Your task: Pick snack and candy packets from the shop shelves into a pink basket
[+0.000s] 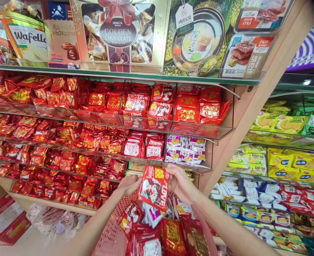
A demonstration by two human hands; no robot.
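A red snack packet (153, 187) with LOVE lettering and a cartoon figure is held up, tilted, over a pink basket (111, 227). My right hand (180, 182) pinches its upper right side, thumb on the front. At its left edge, my left hand (130, 185) has its fingers closed on the packet; its fingertips are partly hidden. Inside the basket lie a similar LOVE packet (131, 217), a white and purple packet (152, 215), a red and gold packet (172, 234), a dark red packet (194, 234) and other red packets (143, 238).
Tiered shelves with clear plastic fronts (146, 122) hold red packets ahead. Boxed sweets, including a gold chocolate box (119, 35), stand on the top shelf. A slanted wooden post (242, 124) divides off yellow and white packets on the right. A red carton (6, 217) sits low left.
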